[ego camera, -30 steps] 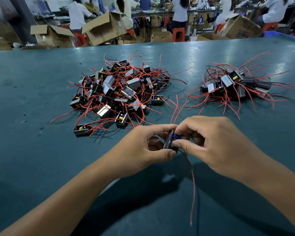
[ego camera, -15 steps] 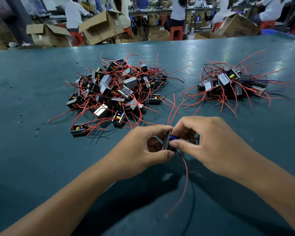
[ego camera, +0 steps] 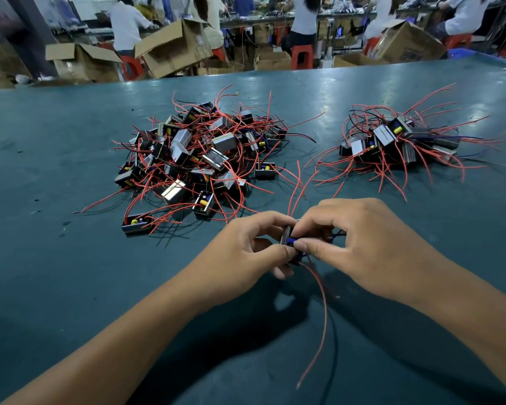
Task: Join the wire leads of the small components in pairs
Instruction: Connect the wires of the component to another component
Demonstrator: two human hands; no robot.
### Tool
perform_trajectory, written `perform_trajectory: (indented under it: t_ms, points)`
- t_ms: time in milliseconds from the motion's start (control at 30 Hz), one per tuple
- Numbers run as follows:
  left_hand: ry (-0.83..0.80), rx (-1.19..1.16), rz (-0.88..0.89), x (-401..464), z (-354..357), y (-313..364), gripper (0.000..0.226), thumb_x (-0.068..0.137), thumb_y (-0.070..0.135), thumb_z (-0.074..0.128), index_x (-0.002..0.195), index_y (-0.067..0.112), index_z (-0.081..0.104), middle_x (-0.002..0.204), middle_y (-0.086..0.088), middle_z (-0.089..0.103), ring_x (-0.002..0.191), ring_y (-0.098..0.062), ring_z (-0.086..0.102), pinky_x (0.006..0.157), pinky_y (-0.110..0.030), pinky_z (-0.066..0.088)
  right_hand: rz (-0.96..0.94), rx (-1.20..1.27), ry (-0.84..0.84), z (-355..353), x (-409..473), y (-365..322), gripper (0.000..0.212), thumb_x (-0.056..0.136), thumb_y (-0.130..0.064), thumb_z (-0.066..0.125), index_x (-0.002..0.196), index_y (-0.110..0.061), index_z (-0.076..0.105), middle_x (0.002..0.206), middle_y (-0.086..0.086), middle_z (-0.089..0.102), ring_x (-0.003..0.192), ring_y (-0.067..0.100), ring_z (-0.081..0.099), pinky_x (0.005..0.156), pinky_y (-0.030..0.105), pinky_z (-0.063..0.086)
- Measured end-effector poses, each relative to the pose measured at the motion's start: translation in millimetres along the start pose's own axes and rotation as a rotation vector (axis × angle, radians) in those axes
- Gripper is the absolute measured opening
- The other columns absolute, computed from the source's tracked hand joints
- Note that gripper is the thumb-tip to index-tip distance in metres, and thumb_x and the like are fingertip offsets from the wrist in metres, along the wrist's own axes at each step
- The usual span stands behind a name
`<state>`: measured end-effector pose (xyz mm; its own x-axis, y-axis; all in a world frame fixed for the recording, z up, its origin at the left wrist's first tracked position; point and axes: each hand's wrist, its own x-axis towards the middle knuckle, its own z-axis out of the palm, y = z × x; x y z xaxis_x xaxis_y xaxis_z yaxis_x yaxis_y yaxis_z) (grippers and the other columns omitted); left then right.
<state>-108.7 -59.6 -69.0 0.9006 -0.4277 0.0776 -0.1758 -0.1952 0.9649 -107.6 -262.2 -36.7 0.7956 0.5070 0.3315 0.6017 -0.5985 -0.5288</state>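
1. Small component (ego camera: 290, 246): a dark block with a blue part, held just above the near middle of the tabletop (ego camera: 56, 273), between both hands.
2. Left hand (ego camera: 246, 249): its grip is closed, thumb and curled fingers pinching the component's left side.
3. Right hand (ego camera: 362, 244): its grip is closed too, thumb and forefinger pinching the right side.
4. Red lead (ego camera: 322, 311): it hangs from the component toward the near edge; other red leads rise behind the hands.
5. Large pile (ego camera: 199, 159) of components lies far left; smaller pile (ego camera: 392, 141) far right, well apart.
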Motion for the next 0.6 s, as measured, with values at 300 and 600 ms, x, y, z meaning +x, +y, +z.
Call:
perform_trajectory:
  t_ms: [300, 600]
  points:
    - [0.061, -0.198, -0.041, 3.6, -5.5, -5.4, 0.028, 0.086, 0.01, 0.062, 0.113, 0.01, 0.066, 0.093, -0.008, 0.07, 0.071, -0.027, 0.069, 0.068, -0.027, 0.055, -0.292, -0.203, 0.608, -19.2, -6.1, -13.5, 0.012, 0.094, -0.01, 0.059, 0.093, -0.004, 0.07, 0.078, 0.002, 0.064, 0.075, 0.015, 0.059, 0.077, 0.024, 0.046]
    - [0.139, -0.276, -0.019, 5.1, -8.9, -5.4, 0.031, 0.083, 0.008, 0.063, 0.114, 0.007, 0.066, 0.091, -0.008, 0.07, 0.071, -0.023, 0.065, 0.065, -0.026, 0.055, 0.198, -0.162, -0.059, -2.8, -7.5, -5.1, 0.029, 0.083, -0.054, 0.055, 0.082, -0.028, 0.069, 0.066, -0.013, 0.068, 0.064, 0.006, 0.063, 0.066, 0.034, 0.052]
